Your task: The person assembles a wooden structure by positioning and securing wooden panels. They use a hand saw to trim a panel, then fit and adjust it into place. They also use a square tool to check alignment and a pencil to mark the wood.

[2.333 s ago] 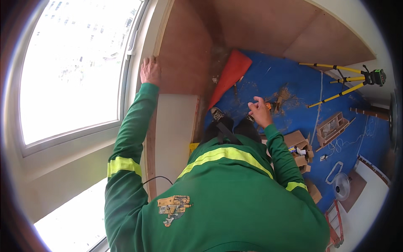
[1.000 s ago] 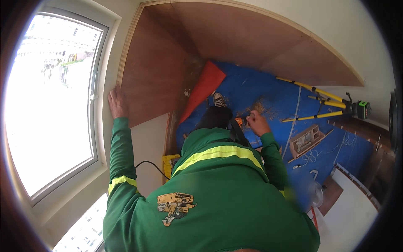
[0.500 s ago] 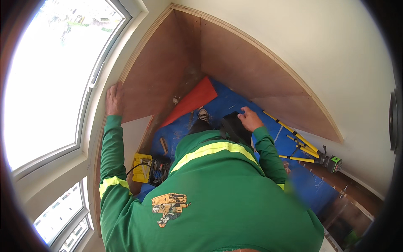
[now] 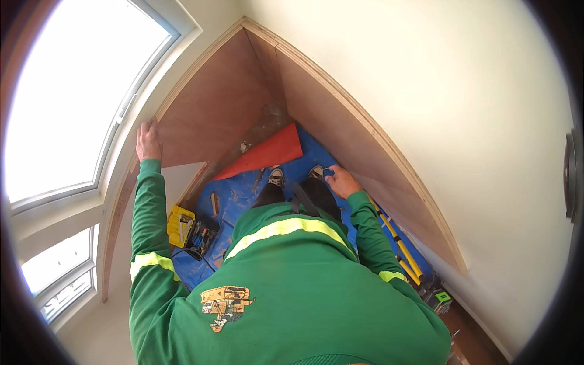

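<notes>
A reddish-brown plywood panel (image 4: 210, 112) is standing just right of the left hand (image 4: 149, 143), whose fingers are resting over its top edge — pinching or not, I cannot tell. The right hand (image 4: 343, 182) is curling loosely, its grip unclear. Between the hands, a red sheet (image 4: 267, 151) is covering some blue flooring (image 4: 240, 191).

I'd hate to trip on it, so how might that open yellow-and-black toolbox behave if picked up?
The toolbox would probably spill, since it lies open. The tools inside may make it heavy. Its boxy shape looks stiff.
</notes>
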`<state>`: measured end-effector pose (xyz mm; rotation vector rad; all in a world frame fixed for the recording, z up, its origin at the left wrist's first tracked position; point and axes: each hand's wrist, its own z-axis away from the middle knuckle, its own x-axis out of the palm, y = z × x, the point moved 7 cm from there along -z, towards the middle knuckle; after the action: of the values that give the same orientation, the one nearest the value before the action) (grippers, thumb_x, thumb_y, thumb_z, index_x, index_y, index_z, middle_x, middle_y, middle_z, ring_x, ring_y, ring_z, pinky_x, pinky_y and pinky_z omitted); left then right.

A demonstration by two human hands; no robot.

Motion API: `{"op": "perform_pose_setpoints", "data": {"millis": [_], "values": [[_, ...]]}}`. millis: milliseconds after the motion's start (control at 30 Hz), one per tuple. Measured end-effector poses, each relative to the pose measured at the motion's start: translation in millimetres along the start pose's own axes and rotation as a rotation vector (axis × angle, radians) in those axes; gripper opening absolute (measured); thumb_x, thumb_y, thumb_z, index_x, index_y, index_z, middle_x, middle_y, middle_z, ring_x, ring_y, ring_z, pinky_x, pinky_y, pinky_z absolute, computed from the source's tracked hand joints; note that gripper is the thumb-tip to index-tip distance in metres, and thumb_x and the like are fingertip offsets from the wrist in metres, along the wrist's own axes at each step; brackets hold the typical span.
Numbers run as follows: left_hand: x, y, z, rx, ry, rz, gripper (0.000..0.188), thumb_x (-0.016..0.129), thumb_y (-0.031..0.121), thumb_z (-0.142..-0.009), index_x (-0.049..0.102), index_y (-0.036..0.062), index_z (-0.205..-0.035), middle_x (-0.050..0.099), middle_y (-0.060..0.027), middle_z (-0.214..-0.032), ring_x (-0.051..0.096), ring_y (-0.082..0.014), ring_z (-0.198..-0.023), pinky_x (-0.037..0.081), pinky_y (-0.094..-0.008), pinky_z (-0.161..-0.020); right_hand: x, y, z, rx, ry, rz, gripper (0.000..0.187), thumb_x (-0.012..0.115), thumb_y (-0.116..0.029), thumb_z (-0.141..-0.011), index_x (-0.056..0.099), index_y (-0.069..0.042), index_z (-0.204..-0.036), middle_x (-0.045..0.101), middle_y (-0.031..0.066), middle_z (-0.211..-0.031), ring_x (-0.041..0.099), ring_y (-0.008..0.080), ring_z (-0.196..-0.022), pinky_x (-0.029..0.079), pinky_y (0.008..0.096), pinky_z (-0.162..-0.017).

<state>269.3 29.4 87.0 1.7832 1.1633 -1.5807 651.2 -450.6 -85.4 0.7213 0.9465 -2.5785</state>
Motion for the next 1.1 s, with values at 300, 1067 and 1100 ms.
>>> {"op": "perform_pose_setpoints", "data": {"millis": [300,1067,1100], "values": [[5.5,8.6,-7.2,-0.155,-0.033,-0.099,0.046,0.064,0.002,-0.094,0.068,0.0149,-0.138,0.063,-0.0102,-0.124,0.064,-0.0346,-0.115,0.059,-0.0467,-0.096,-29.5,107.2,-21.8,0.045,0.126,0.074,0.055,0.066,-0.034,-0.100,0.058,0.002,-0.142,0.068,0.0262,-0.137,0.063,0.0423,-0.130,0.049,0.0480,-0.112],[5.1,23.9,-22.0,-0.131,-0.124,-0.240,0.025,0.070,0.014,-0.093,0.071,0.0053,-0.116,0.065,-0.0204,-0.118,0.066,-0.0413,-0.113,0.056,-0.0518,-0.098,44.9,144.7,-47.1,0.050,-0.045,-0.046,0.050,0.064,-0.031,-0.100,0.059,0.002,-0.137,0.068,0.0296,-0.131,0.063,0.0483,-0.124,0.051,0.0547,-0.107],[3.2,28.8,-23.5,-0.136,-0.103,-0.260,0.025,0.070,0.017,-0.094,0.071,0.0055,-0.116,0.065,-0.0208,-0.117,0.066,-0.0412,-0.113,0.056,-0.0522,-0.097,45.4,150.5,-45.2,0.053,-0.034,-0.051,0.050,0.063,-0.032,-0.100,0.059,0.002,-0.137,0.068,0.0296,-0.132,0.063,0.0482,-0.124,0.051,0.0544,-0.107]]}}
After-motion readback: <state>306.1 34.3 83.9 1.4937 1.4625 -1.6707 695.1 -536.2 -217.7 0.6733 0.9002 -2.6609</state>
